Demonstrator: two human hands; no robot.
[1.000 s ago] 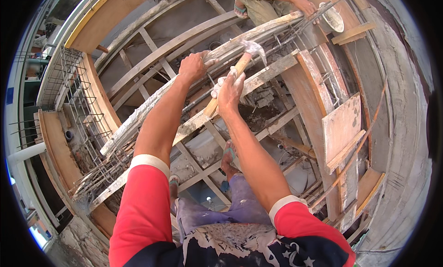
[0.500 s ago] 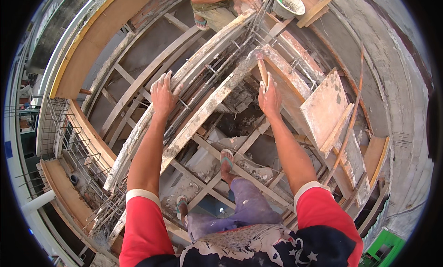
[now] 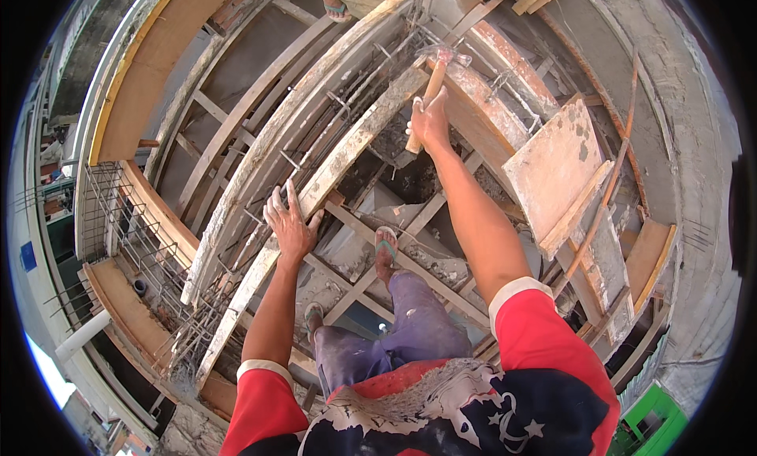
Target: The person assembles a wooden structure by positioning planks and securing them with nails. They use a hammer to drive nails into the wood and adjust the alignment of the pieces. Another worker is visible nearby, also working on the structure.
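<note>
A hammer [image 3: 433, 89] with a pale wooden handle is gripped in my right hand [image 3: 430, 122], with its head up and away from me. The head lies in front of the upper end of a cement-smeared plank [image 3: 359, 141]; whether they touch I cannot tell. My left hand [image 3: 290, 226] rests on the lower part of that plank, fingers spread and whitened with dust. Beyond it, steel reinforcing bars [image 3: 341, 105] run along the gap between this plank and a curved board [image 3: 260, 152].
Below me, crossed timber battens [image 3: 355, 294] bear my sandalled feet [image 3: 385, 247]. To the right lean a plywood panel [image 3: 556, 168] and a long thin rod [image 3: 615, 184]. Bare rebar [image 3: 142, 235] sticks out at left. Another person's foot [image 3: 335, 7] and part of a bucket show at the top.
My left hand has moved from the far curved board down to the nearer plank. My right hand has shifted up and left with the hammer. The other person's hands have left the view.
</note>
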